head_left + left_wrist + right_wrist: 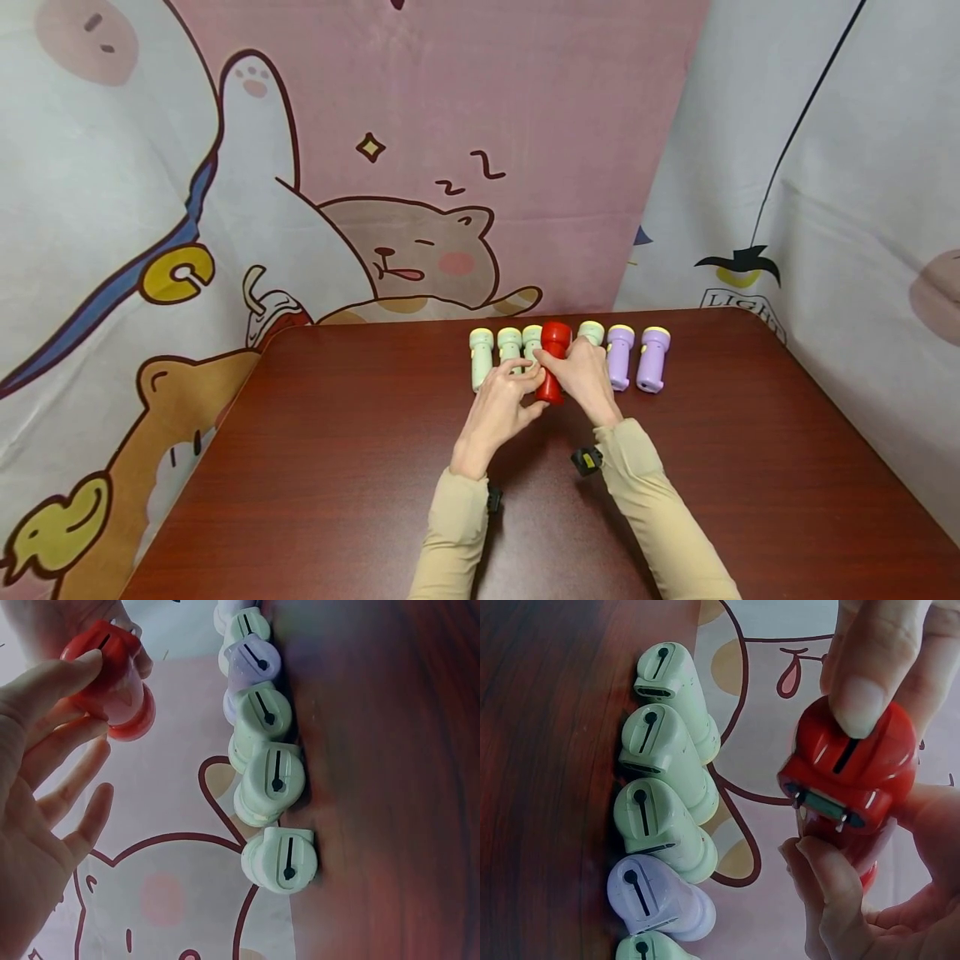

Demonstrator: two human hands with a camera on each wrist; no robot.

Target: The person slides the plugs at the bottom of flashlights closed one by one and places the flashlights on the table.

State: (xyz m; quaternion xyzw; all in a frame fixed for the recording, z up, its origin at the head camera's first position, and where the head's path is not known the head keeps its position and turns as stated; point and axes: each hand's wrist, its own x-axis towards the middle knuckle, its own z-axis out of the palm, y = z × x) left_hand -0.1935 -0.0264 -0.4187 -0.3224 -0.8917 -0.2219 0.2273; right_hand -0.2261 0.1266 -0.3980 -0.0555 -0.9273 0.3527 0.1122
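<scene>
A red flashlight is held above the table between both hands. My left hand grips it from the left, thumb pressed on its slotted end cap. From the other side my right hand holds its body with curled fingers and thumb. Two small metal prongs stick out by the cap in the right wrist view. Behind the hands runs a row of light green flashlights and purple flashlights. One purple flashlight of the row is hidden behind the red one in the head view.
The row stands near the far edge of the brown table, close to a cartoon-printed cloth. Two purple flashlights are at its right end, with a green flashlight beside them. Dark wrist cameras sit at the beige sleeves.
</scene>
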